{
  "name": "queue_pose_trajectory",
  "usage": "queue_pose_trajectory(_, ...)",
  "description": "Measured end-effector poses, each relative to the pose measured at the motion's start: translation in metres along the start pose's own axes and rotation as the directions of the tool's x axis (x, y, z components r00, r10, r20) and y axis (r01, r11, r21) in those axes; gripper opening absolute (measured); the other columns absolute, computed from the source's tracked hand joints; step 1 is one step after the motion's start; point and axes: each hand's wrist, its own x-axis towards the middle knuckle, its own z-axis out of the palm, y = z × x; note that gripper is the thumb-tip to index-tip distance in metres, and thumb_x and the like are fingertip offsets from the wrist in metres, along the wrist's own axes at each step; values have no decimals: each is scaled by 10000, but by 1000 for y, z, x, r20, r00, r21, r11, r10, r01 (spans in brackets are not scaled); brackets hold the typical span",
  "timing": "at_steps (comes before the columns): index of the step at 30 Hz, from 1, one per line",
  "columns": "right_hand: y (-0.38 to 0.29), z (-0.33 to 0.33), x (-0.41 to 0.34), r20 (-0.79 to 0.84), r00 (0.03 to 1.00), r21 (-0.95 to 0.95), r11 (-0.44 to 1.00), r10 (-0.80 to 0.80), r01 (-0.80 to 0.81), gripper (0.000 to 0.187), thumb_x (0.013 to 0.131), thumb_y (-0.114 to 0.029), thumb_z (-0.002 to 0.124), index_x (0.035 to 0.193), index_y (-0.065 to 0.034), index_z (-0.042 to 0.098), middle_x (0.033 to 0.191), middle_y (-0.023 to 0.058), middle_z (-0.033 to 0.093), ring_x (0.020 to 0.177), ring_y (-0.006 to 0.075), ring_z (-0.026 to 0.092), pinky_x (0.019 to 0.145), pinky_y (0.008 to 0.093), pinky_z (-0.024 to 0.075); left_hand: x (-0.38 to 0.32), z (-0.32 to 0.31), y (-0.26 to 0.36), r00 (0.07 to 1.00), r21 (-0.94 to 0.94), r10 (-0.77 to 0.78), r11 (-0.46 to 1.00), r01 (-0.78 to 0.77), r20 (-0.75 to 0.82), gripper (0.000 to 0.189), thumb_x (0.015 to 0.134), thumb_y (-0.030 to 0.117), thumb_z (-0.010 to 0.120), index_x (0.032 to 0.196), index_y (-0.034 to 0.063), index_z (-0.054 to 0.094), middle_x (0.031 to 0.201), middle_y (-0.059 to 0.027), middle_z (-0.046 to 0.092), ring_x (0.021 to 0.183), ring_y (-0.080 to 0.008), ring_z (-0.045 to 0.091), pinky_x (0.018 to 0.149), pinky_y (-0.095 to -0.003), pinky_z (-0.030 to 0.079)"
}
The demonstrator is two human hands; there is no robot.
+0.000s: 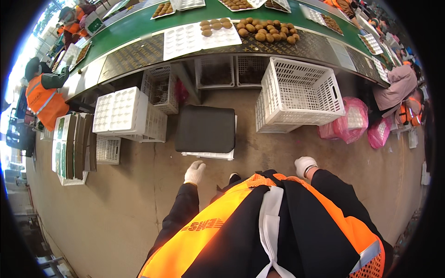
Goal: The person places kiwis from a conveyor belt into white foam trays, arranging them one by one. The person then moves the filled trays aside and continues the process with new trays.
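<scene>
My left hand [194, 172], in a white knitted glove, hangs over the floor beside a dark cushion [205, 128]. Its thumb stands a little apart from the fingers and it holds nothing. The cushion lies on a white plastic base [222, 155], mostly hidden beneath it. My right hand [305, 166], also gloved, is loosely curled at my other side, with nothing visible in it. On the bench ahead, several kiwifruit sit in part of a white moulded fruit tray [184, 40]. A heap of loose kiwifruit [269, 30] lies to the tray's right. Neither hand touches these things.
A green conveyor belt [194, 13] runs behind the bench. White plastic crates [302, 114] are stacked at right, near pink bags [351, 120]. Stacked white trays [116, 109] and folded cartons [73, 146] stand at left. A co-worker in an orange vest [45, 97] is at far left.
</scene>
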Motion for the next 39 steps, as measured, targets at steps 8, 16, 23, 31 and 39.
queue_pose_trajectory(8, 18, -11, 47, 10, 947, 709, 665, 322, -234, 394, 894, -357, 714, 1161, -78, 792, 1179, 238, 775, 1146, 415, 729, 1001, 467, 568, 24, 22, -143, 967, 479, -166, 876, 55, 192, 453, 978, 379, 611, 1239, 42, 764, 1269, -233, 756, 1182, -420, 713, 1023, -504, 547)
queue_pose_trajectory(16, 71, -64, 111, -204, 953, 705, 709, 224, -16, 331, 862, -315, 769, 1082, -70, 749, 1108, 202, 759, 1078, 414, 719, 962, 489, 565, 35, 42, -129, 689, 730, -625, 653, 203, 367, 476, 1038, 419, 542, 1369, 142, 742, 1379, -220, 716, 1309, -371, 674, 1081, -485, 530)
queue_pose_trajectory(23, 110, -137, 146, -76, 962, 788, 607, 260, -102, 323, 881, -314, 766, 1084, -63, 765, 1070, 204, 780, 1062, 363, 753, 956, 438, 569, 159, 91, 150, 980, 62, -188, 981, 185, 58, 474, 1059, 407, 560, 1378, 87, 703, 1444, -153, 681, 1341, -343, 635, 1149, -391, 486)
queue_pose_trajectory(31, 124, -182, 122, -62, 993, 729, 684, 104, -26, 320, 884, -294, 762, 1099, -58, 773, 1051, 201, 785, 1031, 359, 761, 934, 434, 572, 231, 62, 360, 981, 26, 115, 992, -121, 159, 458, 1028, 419, 641, 1325, 85, 737, 1302, -153, 755, 1240, -334, 700, 1090, -399, 522)
queue_pose_trajectory(39, 137, -216, 180, -94, 977, 766, 640, 194, -54, 292, 890, -283, 745, 1082, -65, 777, 1043, 197, 784, 1022, 357, 761, 924, 438, 576, 349, 22, 318, 972, 561, -36, 821, -103, 232, 389, 1019, 360, 589, 1204, 70, 770, 1192, -202, 776, 1127, -391, 728, 1004, -457, 564)
